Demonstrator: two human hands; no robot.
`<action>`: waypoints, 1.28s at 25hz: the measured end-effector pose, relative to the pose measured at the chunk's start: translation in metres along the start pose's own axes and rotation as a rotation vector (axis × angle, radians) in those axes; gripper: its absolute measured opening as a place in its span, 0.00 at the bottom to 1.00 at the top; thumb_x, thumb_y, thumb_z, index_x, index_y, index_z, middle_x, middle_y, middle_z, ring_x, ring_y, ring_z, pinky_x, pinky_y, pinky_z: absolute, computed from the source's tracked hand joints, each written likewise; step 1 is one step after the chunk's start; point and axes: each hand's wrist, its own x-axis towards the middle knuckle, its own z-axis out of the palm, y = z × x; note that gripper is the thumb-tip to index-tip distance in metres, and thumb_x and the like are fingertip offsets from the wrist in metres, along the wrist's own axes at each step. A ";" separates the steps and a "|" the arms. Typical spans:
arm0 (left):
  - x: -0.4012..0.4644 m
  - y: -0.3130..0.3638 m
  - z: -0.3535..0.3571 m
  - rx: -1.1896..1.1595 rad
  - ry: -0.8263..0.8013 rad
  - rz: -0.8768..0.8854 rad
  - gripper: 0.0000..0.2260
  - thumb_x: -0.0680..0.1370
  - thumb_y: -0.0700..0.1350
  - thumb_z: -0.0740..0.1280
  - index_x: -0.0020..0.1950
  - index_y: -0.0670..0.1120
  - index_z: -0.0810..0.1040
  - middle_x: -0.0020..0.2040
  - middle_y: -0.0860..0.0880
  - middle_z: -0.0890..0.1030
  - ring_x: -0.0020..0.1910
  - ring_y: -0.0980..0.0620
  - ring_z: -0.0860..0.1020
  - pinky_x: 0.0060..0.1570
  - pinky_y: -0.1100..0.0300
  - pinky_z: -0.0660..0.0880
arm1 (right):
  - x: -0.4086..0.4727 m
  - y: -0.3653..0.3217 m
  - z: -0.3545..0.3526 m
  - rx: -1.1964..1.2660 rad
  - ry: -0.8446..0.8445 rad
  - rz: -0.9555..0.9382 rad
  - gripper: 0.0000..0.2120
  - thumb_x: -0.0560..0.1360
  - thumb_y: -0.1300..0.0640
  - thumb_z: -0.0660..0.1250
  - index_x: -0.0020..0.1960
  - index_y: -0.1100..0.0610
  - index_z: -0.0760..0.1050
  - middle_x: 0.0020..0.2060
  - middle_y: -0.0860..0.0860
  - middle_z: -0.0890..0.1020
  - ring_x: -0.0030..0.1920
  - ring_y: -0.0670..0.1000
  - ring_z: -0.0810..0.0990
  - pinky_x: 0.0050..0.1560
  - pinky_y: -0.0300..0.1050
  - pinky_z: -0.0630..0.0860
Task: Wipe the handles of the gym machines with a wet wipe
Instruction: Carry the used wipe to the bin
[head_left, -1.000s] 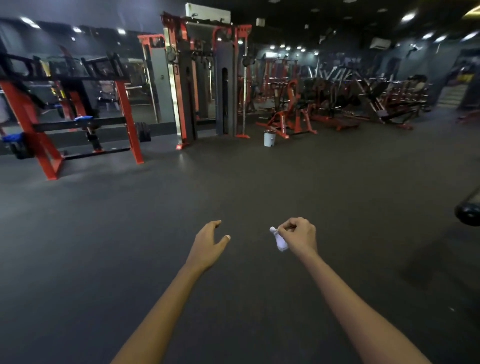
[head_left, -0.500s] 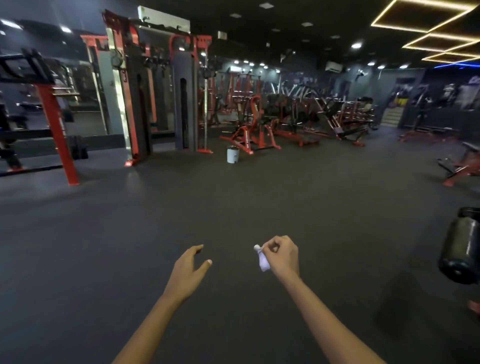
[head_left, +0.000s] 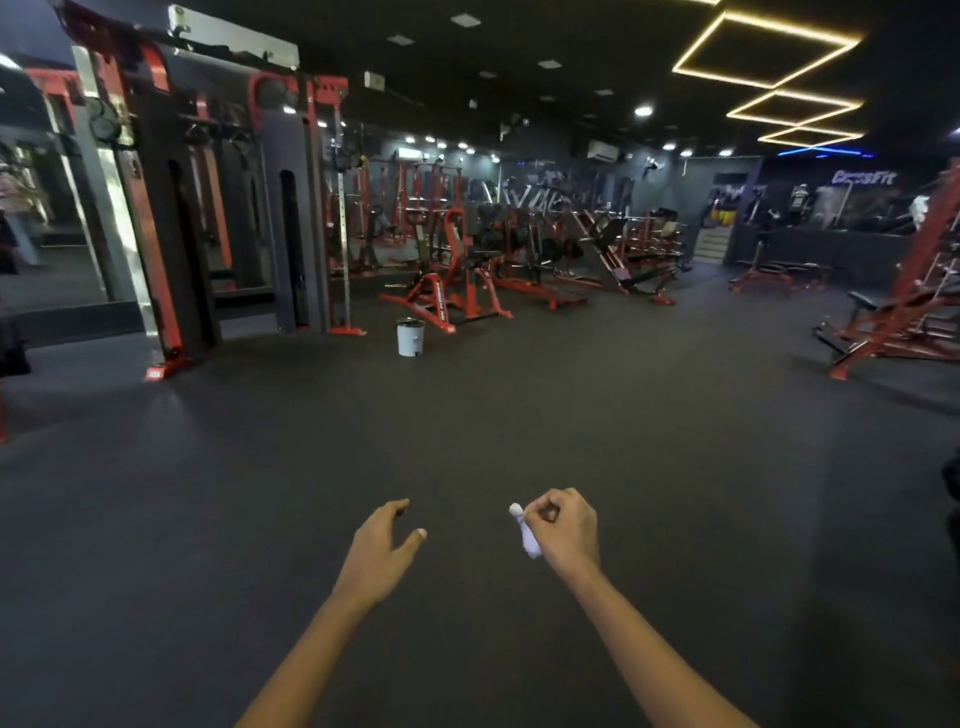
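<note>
My right hand (head_left: 563, 527) is held out over the dark floor, fingers curled round a crumpled white wet wipe (head_left: 525, 532) that sticks out at the thumb side. My left hand (head_left: 382, 545) hovers beside it, fingers relaxed and holding nothing. No machine handle is within reach of either hand. A tall red and black cable machine (head_left: 208, 208) stands at the far left. Red plate-loaded machines (head_left: 452, 280) line the back of the room.
A small white bin (head_left: 410, 338) stands on the floor ahead, near the red machines. More red equipment (head_left: 904, 322) stands at the right. A dark rounded object (head_left: 953, 478) pokes in at the right edge. Wide dark rubber floor (head_left: 519, 415) lies between me and the machines.
The view has swung to the right: the red rack on the left has left the frame and the right-side equipment has come in. Both hands keep the same pose, the wipe still held.
</note>
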 end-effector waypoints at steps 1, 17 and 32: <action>0.027 0.003 0.004 -0.008 -0.014 -0.002 0.23 0.79 0.47 0.66 0.72 0.43 0.67 0.70 0.47 0.71 0.70 0.52 0.68 0.68 0.60 0.63 | 0.027 0.002 0.007 0.009 0.014 0.027 0.07 0.69 0.58 0.69 0.33 0.55 0.76 0.39 0.49 0.76 0.38 0.47 0.77 0.39 0.41 0.73; 0.506 -0.044 0.077 0.002 -0.007 -0.052 0.24 0.79 0.47 0.66 0.73 0.43 0.66 0.70 0.47 0.70 0.70 0.52 0.67 0.68 0.61 0.63 | 0.496 0.031 0.188 0.060 -0.047 -0.026 0.09 0.69 0.58 0.72 0.32 0.53 0.76 0.40 0.49 0.77 0.40 0.48 0.78 0.40 0.39 0.71; 1.008 -0.154 0.070 -0.040 0.026 -0.089 0.24 0.78 0.45 0.67 0.72 0.41 0.65 0.70 0.44 0.71 0.70 0.49 0.68 0.67 0.59 0.64 | 0.942 0.007 0.441 0.125 -0.032 0.033 0.05 0.70 0.61 0.69 0.35 0.57 0.79 0.42 0.52 0.79 0.40 0.47 0.78 0.37 0.32 0.69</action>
